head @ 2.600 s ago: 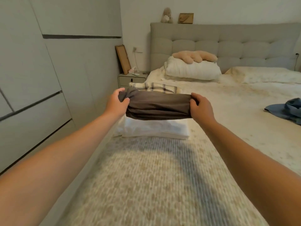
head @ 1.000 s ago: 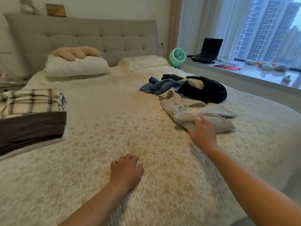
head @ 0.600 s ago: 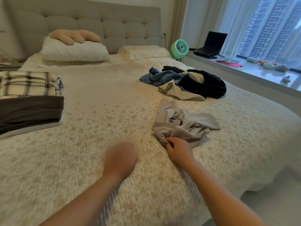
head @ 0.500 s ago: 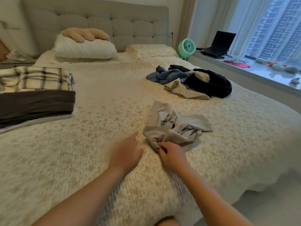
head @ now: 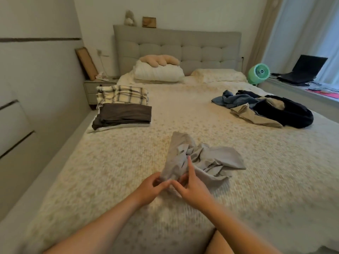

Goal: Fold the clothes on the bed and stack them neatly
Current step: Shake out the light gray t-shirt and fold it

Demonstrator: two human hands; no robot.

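A crumpled light grey garment [head: 203, 158] lies in the middle of the bed [head: 256, 162]. My left hand [head: 152, 189] pinches its near edge, and my right hand [head: 192, 189] grips the cloth right beside it. At the bed's left edge sits a folded stack: a dark brown garment [head: 124, 114] on top of a white one [head: 102, 128]. Behind the stack lies a folded plaid garment [head: 122, 94]. A loose pile sits on the right side of the bed: a blue garment [head: 233, 99], a beige one [head: 255, 116] and a dark navy one [head: 286, 114].
White pillows [head: 159, 73] and a plush cushion [head: 159, 60] lie by the padded headboard [head: 183, 48]. A nightstand [head: 91, 90] stands at the left, wardrobe doors [head: 27, 107] along the left wall. A green fan [head: 258, 73] and a laptop [head: 304, 70] sit on the window ledge.
I laid the dark brown garment on the stack. My right hand reached the pile and dragged the grey garment towards me. Both hands now hold its near edge.
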